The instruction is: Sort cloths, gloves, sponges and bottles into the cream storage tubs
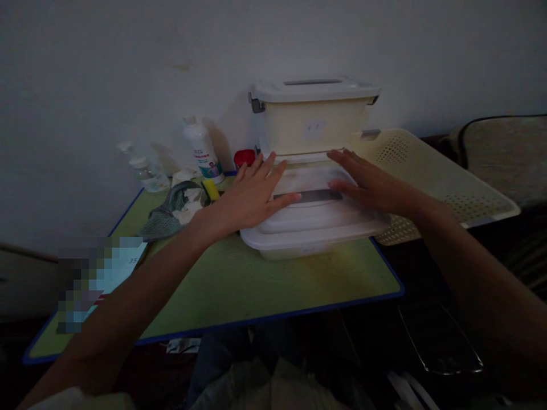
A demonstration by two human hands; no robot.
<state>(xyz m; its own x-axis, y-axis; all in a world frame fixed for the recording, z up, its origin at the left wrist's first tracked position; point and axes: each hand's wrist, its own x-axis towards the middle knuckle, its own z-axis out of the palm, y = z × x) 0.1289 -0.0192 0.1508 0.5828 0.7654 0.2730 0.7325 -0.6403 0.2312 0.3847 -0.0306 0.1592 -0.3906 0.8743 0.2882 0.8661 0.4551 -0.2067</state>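
Note:
A white lidded storage box [314, 225] with a grey strip across its lid sits on the green table [239, 290]. Over the left part of the lid my left hand [256, 191] is spread, its fingers apart and palm down. My right hand [365, 179] lies above the right side of the same lid, fingers stretched forward. Both hands hold nothing; whether the palms press on the lid I cannot tell. Behind them stands a second box [316, 122], cream with a white lid, side latches and a small label.
Left of the boxes are a white bottle [203, 151], a pump bottle [147, 173], a grey-green cloth [166, 213], a yellow sponge [211, 189] and a red item [245, 158]. A cream perforated basket [444, 171] stands at right. A partly blurred lit screen [119, 265] lies at left.

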